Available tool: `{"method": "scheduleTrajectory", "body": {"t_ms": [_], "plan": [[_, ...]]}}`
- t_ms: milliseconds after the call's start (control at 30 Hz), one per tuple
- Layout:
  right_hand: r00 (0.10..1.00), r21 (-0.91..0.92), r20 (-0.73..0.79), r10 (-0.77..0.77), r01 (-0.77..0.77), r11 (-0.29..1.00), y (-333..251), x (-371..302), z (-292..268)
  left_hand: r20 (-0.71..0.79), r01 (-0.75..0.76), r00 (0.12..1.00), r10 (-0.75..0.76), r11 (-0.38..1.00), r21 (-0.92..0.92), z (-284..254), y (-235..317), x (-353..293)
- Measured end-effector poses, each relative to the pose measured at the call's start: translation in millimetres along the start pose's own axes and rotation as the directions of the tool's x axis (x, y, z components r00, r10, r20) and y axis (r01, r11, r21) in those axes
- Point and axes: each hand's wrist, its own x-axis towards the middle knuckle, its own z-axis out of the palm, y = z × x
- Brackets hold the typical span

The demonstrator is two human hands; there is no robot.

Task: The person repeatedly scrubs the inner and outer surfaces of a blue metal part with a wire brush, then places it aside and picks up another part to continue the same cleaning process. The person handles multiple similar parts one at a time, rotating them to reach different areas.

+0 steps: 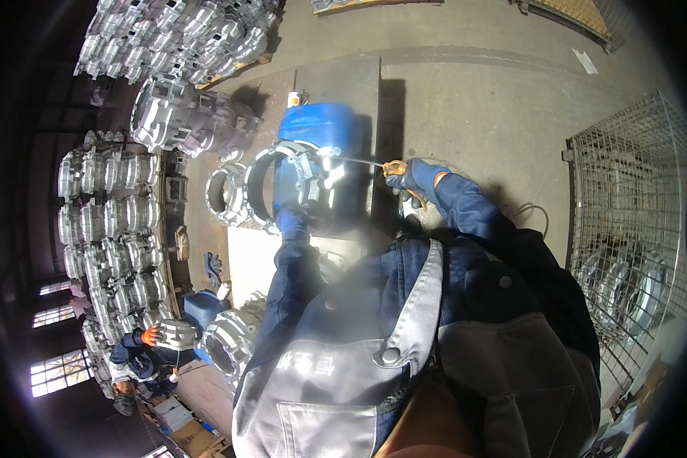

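Note:
A silver ring-shaped metal casting (310, 179) stands on its side at the bench, against a blue plastic support (319, 124). My left forearm (291, 256) reaches up to this casting, and its hand is hidden there among the ring and the glare. To the right, my gloved right hand (418, 179) is closed around an orange-handled tool (394, 168). From the tool a thin metal rod (359, 161) runs left to the casting's bright edge. A smaller silver ring (225, 194) stands just left of the casting.
Stacked castings (179, 38) fill the far left, with more in rows (111, 198) along the left. A wire cage (626, 221) stands at the right. At lower left, a co-worker's orange-gloved hand (151, 335) touches another casting. Dark gloves (213, 267) lie near the bench.

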Motion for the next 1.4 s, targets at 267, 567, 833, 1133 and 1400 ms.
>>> {"method": "scheduleTrajectory", "body": {"t_ms": [267, 567, 833, 1133, 1400], "plan": [[0.972, 0.203, 0.078, 0.221, -0.232, 0.951, -21, -56, -2, -0.043, -0.066, 0.997, 0.067, 0.998, 0.002, -5, 2, -1], [0.954, -0.051, 0.078, 0.289, -0.286, 0.957, 24, -34, 2, 0.105, 0.037, 0.994, -0.039, 0.999, 0.024, -18, 15, 2], [0.966, -0.110, 0.089, 0.242, -0.232, 0.967, -43, -71, -7, 0.037, -0.003, 0.999, 0.002, 1.000, 0.022, -19, 14, -1], [0.956, -0.037, 0.124, 0.265, -0.262, 0.964, -70, -84, -9, 0.033, 0.059, 0.998, -0.060, 0.998, 0.015, -20, 12, 1], [0.974, 0.420, 0.011, 0.225, -0.209, 0.883, -16, -118, -9, 0.059, 0.280, 0.960, -0.274, 0.925, -0.258, -15, 58, 22]]}}
